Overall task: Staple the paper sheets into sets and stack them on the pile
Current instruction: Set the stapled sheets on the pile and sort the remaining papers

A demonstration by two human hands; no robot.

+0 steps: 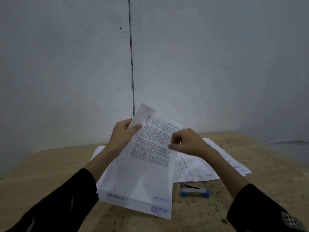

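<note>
Centre of frame: a set of sheets (142,173) held up off the table (250,190), printed side toward us. Its long axis runs from just above centre down to the lower middle, leaning slightly right at the bottom.

The left hand (124,133) grips the set near its upper left edge, thumb flat across the front and fingers curled behind.

The right hand (187,142) sits at the set's right edge, right of centre, and is motion-blurred. Its fingers are curled inward. We cannot tell whether they pinch the paper's edge or hold nothing.

The stapler (194,190), grey with blue ends, lies on the table at lower right of centre, just beside the set's lower right corner and not touching it. Its long axis runs nearly level across the frame. Nobody is touching it.

The pile (209,164) is a loose fan of printed pages on the table behind the stapler, spreading toward the right. More pages show at the left, behind the left forearm.

What the next move turns on: the stapler lies almost straight below the right hand and well away from the left. We judge the right hand is the one to reach down for it while the left keeps the set squared. The set's free upper corner points toward the wall (66,64), so either that corner or the stapler has to be brought round to the other.

Dark sleeves (55,205) fill both lower corners.
</note>
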